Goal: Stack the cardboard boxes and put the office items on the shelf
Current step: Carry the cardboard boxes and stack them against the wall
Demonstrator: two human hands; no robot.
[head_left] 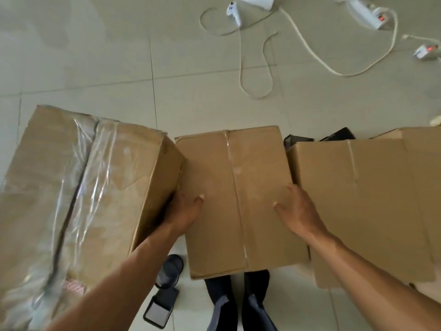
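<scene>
a large cardboard box point(71, 199), wrapped in clear tape, fills the left of the frame, tilted with one corner touching the middle box point(238, 199). at lower centre-left, a dark tape dispenser point(164, 290) is seen on the tiled floor point(95, 56), just beside the large box. the left hand point(183, 209) is wedged between the large box and the middle box, thumb laid on the middle box's top and fingers hidden down its side, so it is gripped there. the right hand point(296, 206) grips the opposite edge in the same way, fingers out of sight. the middle box is closed, taped along its seam. a third box point(370, 199) stands just beside it at the right, black items point(298, 140) showing behind. white cables and a power strip point(372, 15) lie at upper right.
</scene>
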